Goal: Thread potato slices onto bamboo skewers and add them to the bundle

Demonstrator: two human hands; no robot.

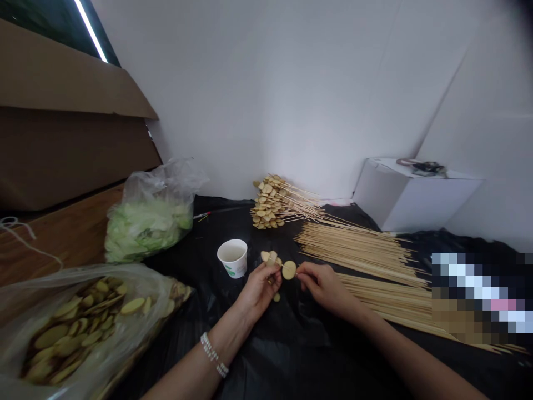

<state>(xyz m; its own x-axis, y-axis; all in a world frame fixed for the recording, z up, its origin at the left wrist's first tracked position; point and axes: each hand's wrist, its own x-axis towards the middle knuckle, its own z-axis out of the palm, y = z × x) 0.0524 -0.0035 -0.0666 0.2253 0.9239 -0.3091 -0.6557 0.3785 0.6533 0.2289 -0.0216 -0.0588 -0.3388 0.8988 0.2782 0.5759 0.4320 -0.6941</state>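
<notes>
The left hand (260, 291) is closed around a bamboo skewer (284, 267), its fingers partly hidden behind the potato slices (270, 258) threaded on it. The right hand (325, 286) pinches the same skewer just beside a round slice (289, 270), so both hands are grasping and neither has let go. Most of the skewer is lost behind fingers and slices. All this sits just right of a paper cup (232, 258), whose small green print (228, 270) is too small to read. A loose slice (276, 297) lies below the left hand.

Behind the cup stands a heap of loaded skewers (270, 203). To its right lie bare skewers (358, 250), running under a pixelated patch (478, 297) that hides whatever is there. To its left, a plastic bag of potato slices (83, 333) is cut off by the frame, beyond it a bag of pale green shreds (145, 233). Far right of the cup, a white box (416, 194) carries a dark tangle (422, 166) I can't make out.
</notes>
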